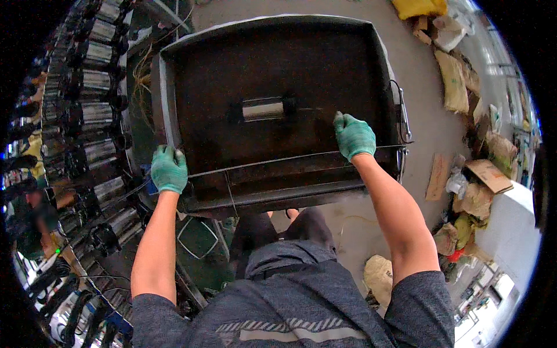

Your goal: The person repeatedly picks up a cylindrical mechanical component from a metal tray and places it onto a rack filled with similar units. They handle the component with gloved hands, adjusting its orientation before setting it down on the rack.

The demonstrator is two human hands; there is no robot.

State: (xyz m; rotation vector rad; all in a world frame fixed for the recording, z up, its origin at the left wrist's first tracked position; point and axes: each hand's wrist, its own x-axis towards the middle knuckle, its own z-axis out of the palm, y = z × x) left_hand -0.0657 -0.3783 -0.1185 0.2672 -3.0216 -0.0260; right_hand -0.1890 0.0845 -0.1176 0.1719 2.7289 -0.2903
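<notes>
A large dark, deep-walled tray (272, 69) lies in front of me. Near its middle rests a metal cylinder with black ends (263, 110), and a thin line, perhaps a shaft or wire, extends from its right end. My left hand (169, 169), in a green knitted glove, is at the tray's near left corner with its fingers bent over the rim. Over the right part of the tray is my right hand (355, 137), gloved alike, thumb raised and fingers curled closed; what they hold, if anything, is hidden. A thin rod (261, 164) crosses the tray between my hands. Neither hand touches the cylinder.
Rows of similar metal cylinders with black ends (96, 116) stand on a rack at left. Metal handles (404, 122) hang at the tray's right side. Sacks (452, 81), flattened cardboard (489, 175) and bags lie on the floor at right. A pale sack (379, 278) lies near my right elbow.
</notes>
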